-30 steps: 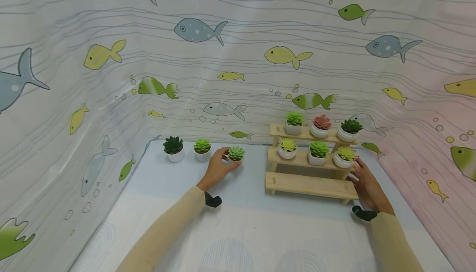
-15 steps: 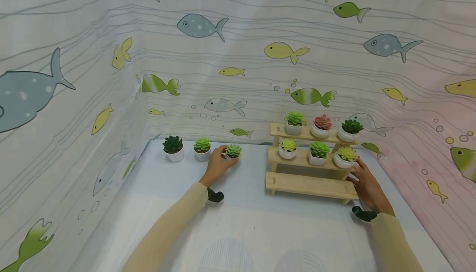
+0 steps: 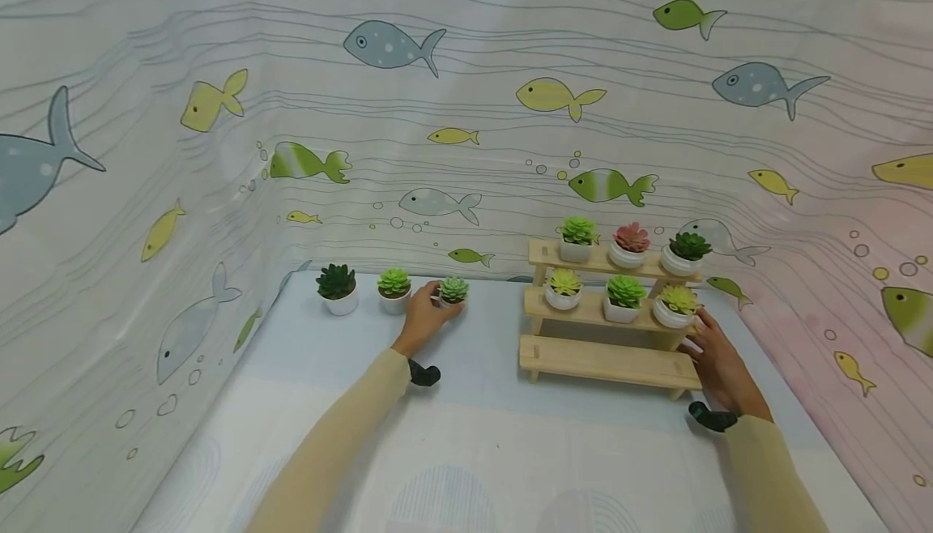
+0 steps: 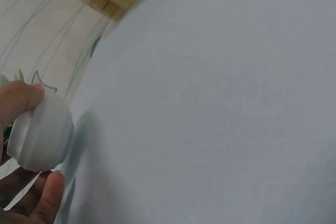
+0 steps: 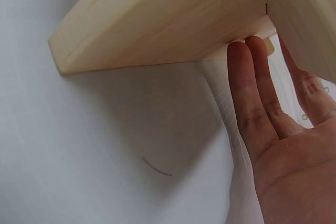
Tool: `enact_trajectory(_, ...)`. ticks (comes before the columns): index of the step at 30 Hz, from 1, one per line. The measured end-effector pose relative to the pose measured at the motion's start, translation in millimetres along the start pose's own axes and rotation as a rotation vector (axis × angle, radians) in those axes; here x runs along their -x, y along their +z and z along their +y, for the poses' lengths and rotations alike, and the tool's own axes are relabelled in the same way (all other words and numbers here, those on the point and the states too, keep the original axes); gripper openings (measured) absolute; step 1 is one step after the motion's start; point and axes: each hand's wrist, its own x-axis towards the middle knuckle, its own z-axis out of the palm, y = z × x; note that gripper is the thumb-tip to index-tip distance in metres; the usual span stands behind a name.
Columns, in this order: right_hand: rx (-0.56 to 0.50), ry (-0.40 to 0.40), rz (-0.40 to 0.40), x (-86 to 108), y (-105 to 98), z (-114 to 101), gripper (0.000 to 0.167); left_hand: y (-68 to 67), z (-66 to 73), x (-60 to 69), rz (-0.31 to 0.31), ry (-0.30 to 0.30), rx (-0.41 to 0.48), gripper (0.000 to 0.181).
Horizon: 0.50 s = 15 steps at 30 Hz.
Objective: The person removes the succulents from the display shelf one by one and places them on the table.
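Note:
My left hand (image 3: 423,321) grips a small white pot holding a pale green succulent (image 3: 453,290), to the left of the wooden stand. In the left wrist view, thumb and fingers of the left hand (image 4: 41,195) pinch the ribbed white pot (image 4: 44,135) from opposite sides, with a shadow beside it on the surface. My right hand (image 3: 725,367) is at the right end of the three-tier stand (image 3: 608,361). In the right wrist view the right hand (image 5: 286,161) has nearly straight fingertips touching the wood (image 5: 157,30); its thumb is not clearly visible.
Left of my left hand stand a bright green succulent (image 3: 394,290) and a dark green one (image 3: 338,288). The stand's top tier (image 3: 543,253) and middle tier (image 3: 537,301) each bear three potted succulents. A fish-patterned cloth (image 3: 496,160) rises behind and at both sides.
My left hand and the pale green succulent have shifted a little to the left, closer to the bright green one. My right hand stays at the stand. The head view has moved slightly.

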Motion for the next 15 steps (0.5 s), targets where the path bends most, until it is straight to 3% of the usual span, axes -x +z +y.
enact_trajectory(15, 0.016, 0.0, 0.003, 2.2, 2.1, -2.3, 0.069, 4.9, -4.6, -4.8, -0.024, 0.001, -0.04, 0.062)
